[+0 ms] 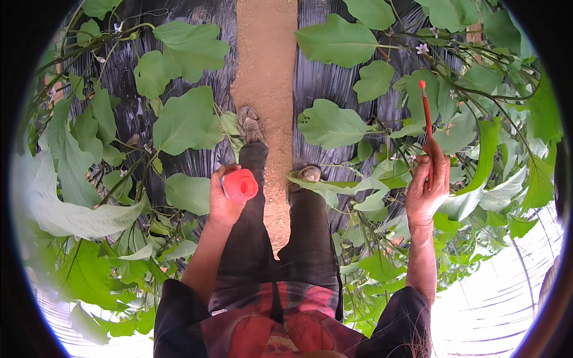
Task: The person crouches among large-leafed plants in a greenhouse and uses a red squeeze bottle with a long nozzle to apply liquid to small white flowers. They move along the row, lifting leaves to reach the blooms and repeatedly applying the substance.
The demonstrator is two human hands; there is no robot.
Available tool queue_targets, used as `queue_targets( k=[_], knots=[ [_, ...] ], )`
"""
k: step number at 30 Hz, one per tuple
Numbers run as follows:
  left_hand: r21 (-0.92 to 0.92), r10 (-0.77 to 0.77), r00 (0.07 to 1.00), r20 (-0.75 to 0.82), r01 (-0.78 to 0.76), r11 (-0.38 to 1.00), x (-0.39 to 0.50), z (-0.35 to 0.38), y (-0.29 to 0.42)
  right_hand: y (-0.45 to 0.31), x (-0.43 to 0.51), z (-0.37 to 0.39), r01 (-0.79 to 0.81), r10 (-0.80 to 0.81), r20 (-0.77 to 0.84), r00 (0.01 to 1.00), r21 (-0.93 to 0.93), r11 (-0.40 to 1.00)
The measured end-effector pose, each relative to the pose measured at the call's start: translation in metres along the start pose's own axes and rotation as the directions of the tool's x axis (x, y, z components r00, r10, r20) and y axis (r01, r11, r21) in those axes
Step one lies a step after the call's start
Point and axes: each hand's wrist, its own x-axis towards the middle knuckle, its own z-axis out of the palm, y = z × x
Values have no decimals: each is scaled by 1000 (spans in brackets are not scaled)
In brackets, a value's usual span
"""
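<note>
My left hand (226, 201) is wrapped around a small open plastic bottle (240, 185), whose mouth faces up and shows bright red-pink contents. In my right hand (427, 183) is a slim red-handled brush (426, 109), held like a pen with its tip pointing away from me. The brush tip is coated bright red-pink. Just beyond it hang eggplant leaves (421, 96) and a pale purple flower (422, 49); whether the tip touches any leaf, I cannot tell. The bottle's lower part is hidden by my fingers.
Eggplant plants with broad leaves (186, 121) and branching stems (470, 89) crowd both sides. Black plastic mulch film (313, 85) covers the beds. A bare soil path (264, 53) runs between them, with my shoes (251, 125) at its edges. Leaves reach over my right leg's side.
</note>
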Motion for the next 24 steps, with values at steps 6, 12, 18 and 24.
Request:
queue_targets(
  k=[6, 12, 18, 24],
  knots=[
    [-24, -74, 995, 60, 75, 997, 8, 4, 40, 37, 0, -18, -211, 218, -142, 966, 63, 976],
    [74, -51, 998, 28, 49, 996, 12, 27, 33, 85, 7, -20, -381, 473, -267, 839, 330, 863],
    [121, -64, 997, 44, 58, 991, 12, 31, 10, 106, 8, -21, -352, 587, -271, 763, 588, 728],
    [179, -85, 995, 44, 76, 981, 0, 34, -18, 116, 9, -23, -295, 617, -183, 765, 752, 589]
  ],
)
